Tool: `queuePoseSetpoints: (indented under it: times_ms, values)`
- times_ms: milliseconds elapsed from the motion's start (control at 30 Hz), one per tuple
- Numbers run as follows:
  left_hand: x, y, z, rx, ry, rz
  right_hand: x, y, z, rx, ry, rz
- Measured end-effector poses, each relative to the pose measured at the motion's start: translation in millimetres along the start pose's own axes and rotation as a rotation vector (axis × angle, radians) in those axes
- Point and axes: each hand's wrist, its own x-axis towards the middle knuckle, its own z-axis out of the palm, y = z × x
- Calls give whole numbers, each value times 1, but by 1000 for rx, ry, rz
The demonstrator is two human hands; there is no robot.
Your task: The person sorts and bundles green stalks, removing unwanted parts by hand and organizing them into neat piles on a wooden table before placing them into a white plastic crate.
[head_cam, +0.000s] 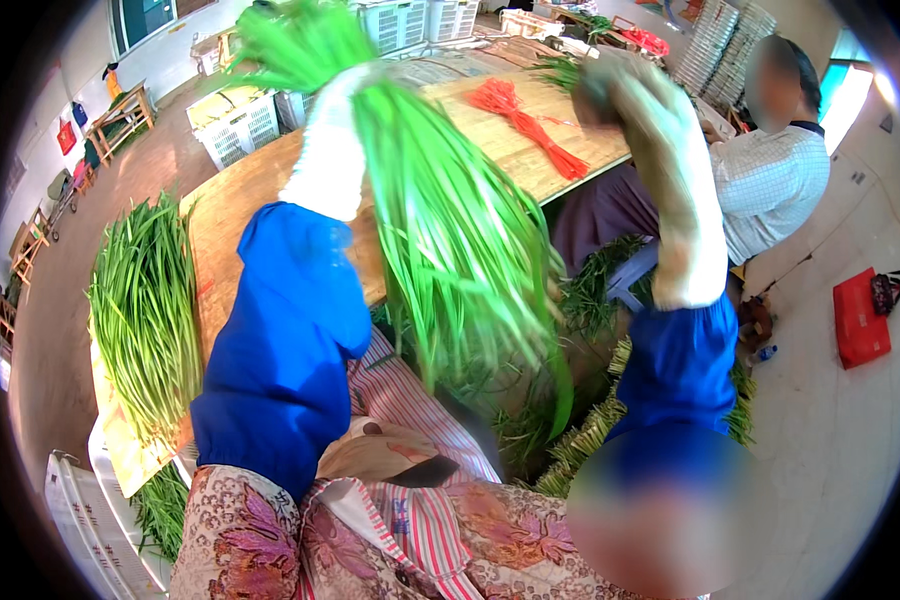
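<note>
In a white knitted glove, my left hand (346,97) grips a large bunch of long green leaves (450,232), which look like Chinese chives. The bunch hangs tilted past the table edge, its pale ends low and blurred by motion. My right hand (637,94), in a soiled whitish glove, is raised near the right edge of the wooden table (225,199). Its fingers are dark and blurred, so whether they hold anything is unclear. Between the hands, a bundle of red ties (529,124) lies on the tabletop. Another heap of chives (146,315) rests at the left edge.
A seated person (772,180) is close on the right. Stacked bundles with cut ends (592,427) and loose leaves (521,427) lie below the table. White plastic crates (240,135) stand behind it; another crate (94,517) is at lower left. A red bag (859,319) lies on the floor.
</note>
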Motion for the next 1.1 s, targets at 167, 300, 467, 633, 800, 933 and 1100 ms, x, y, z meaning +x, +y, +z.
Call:
queuePoseSetpoints:
  times_ms: [167,300,467,633,800,933,1100]
  values:
    - [46,10,-90,-115,226,83,-109,30,27,566,-399,435]
    - [40,-4,-104,-100,275,93,-139,31,89,125,-255,235]
    - [36,-12,-117,-106,333,120,-145,17,127,-590,-185,-135]
    - [59,-17,-165,-202,340,136,-163,20,164,-695,-119,-184]
    - [67,-27,-179,-244,393,163,-170,24,160,-410,160,-155]
    - [66,-33,-188,-337,433,55,-207,44,111,-656,-120,81]
    - [47,-18,-195,-288,476,64,-198,36,94,-364,-125,88]
